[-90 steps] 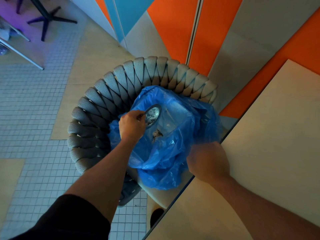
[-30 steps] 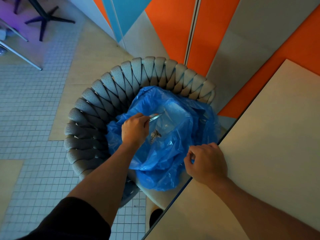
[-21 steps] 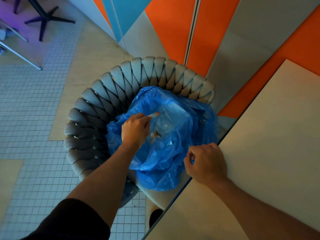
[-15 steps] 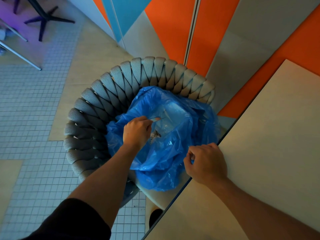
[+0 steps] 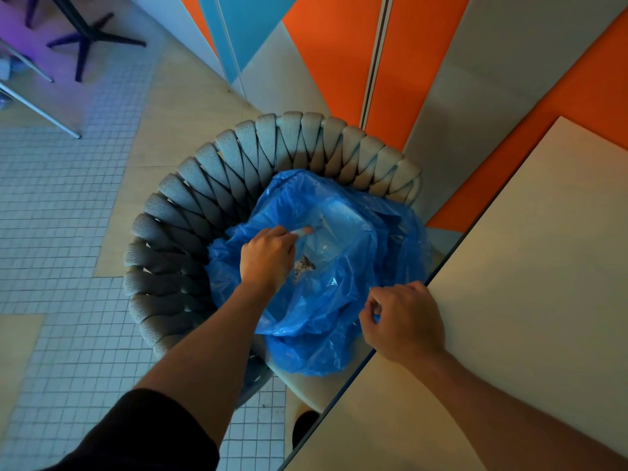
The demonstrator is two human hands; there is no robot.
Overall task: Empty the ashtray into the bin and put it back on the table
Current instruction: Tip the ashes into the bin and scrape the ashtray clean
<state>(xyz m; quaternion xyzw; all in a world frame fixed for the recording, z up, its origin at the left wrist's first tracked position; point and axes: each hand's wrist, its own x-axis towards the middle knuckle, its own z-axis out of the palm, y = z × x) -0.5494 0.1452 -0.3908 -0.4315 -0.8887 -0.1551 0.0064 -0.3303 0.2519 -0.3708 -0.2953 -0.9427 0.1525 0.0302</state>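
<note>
A blue plastic bin bag (image 5: 339, 300) lies open on the seat of a grey woven chair (image 5: 190, 212). My left hand (image 5: 268, 258) is inside the bag's mouth, shut on the metal ashtray (image 5: 302, 231), of which only a thin edge shows past my fingers. A small heap of grey ash (image 5: 303, 265) lies on the plastic just right of that hand. My right hand (image 5: 404, 321) pinches the bag's rim at the near right, beside the beige table (image 5: 530, 266).
The table edge runs diagonally along the right, close to the chair. An orange, grey and blue panelled wall (image 5: 339, 62) stands behind the chair. Tiled floor (image 5: 61, 232) spreads to the left, with a dark table base (image 5: 88, 39) at the far upper left.
My left hand has turned the ashtray from face-up to edge-on and dipped slightly lower into the bag. My right hand has shifted its grip along the bag's rim.
</note>
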